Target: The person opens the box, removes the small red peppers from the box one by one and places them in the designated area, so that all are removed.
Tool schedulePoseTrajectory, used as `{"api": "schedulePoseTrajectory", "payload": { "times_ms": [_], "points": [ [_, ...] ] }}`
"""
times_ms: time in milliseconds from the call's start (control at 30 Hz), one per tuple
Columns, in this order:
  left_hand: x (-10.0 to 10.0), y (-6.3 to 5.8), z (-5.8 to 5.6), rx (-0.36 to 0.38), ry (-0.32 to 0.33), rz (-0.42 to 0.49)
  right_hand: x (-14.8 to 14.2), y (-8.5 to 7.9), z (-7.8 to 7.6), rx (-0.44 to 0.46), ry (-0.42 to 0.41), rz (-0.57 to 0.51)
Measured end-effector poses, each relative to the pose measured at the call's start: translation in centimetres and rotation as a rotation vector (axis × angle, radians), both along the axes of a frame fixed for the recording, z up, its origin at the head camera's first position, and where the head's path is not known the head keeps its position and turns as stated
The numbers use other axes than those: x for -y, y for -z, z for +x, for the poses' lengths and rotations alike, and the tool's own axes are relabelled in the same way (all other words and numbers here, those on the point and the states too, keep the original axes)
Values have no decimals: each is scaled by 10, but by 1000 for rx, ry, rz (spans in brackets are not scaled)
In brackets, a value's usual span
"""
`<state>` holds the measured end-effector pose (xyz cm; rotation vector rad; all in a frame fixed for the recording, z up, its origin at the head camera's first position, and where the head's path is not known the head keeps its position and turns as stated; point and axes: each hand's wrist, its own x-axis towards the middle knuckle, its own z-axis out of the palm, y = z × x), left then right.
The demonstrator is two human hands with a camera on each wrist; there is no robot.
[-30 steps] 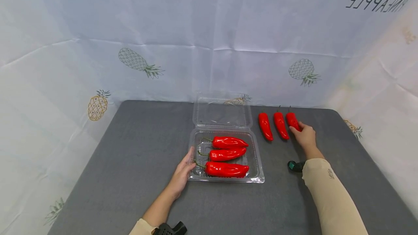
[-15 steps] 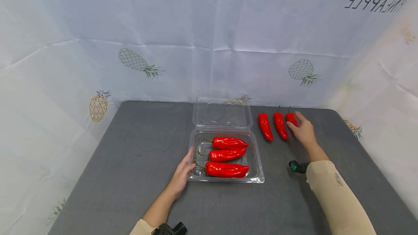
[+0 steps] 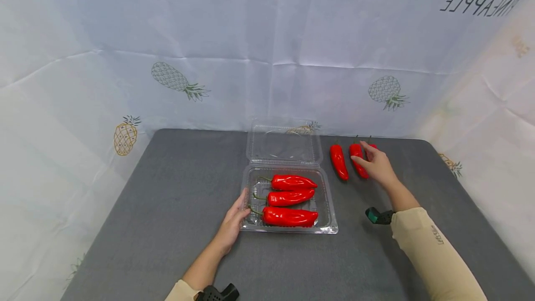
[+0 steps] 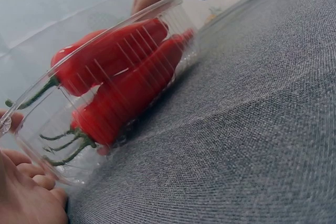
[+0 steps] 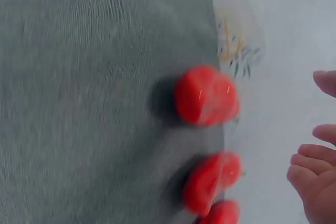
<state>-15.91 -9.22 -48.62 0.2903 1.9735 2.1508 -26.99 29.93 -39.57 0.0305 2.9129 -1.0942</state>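
Observation:
In the head view a clear plastic container (image 3: 332, 217) stands on the grey table with its lid (image 3: 285, 145) folded back. Three red peppers (image 3: 290, 217) with green stems lie across its base. My left hand (image 3: 230, 226) holds the container's left edge; the left wrist view shows fingers (image 4: 39, 179) beside the clear wall. To the right lie three more peppers: a left one (image 3: 339, 162), a middle one (image 3: 361, 169) and a right one (image 3: 373, 146) mostly hidden by my right hand (image 3: 378, 166). That hand hovers over the middle pepper, thumb and fingers spread, holding nothing.
A white cloth (image 3: 267, 27) printed with pineapples hangs behind and beside the grey table (image 3: 184, 180). The raised lid stands near the table's back edge. A dark wrist device (image 3: 378, 216) sits at my right cuff.
My right hand has let go of the rightmost pepper, leaving it in place, and has shifted left to above the middle one. My left hand has stayed at the container's edge.

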Motion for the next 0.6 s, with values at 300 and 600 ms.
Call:
{"api": "schedulePoseTrajectory", "payload": {
  "times_ms": [300, 600],
  "points": [
    [0, 0, -1, -1, 4, 6, 28, -9, 1, 71, -156, -121],
    [0, -1, 0, 12, 3, 4, 52, -19, 10, 101, -274, -162]
  ]
}}
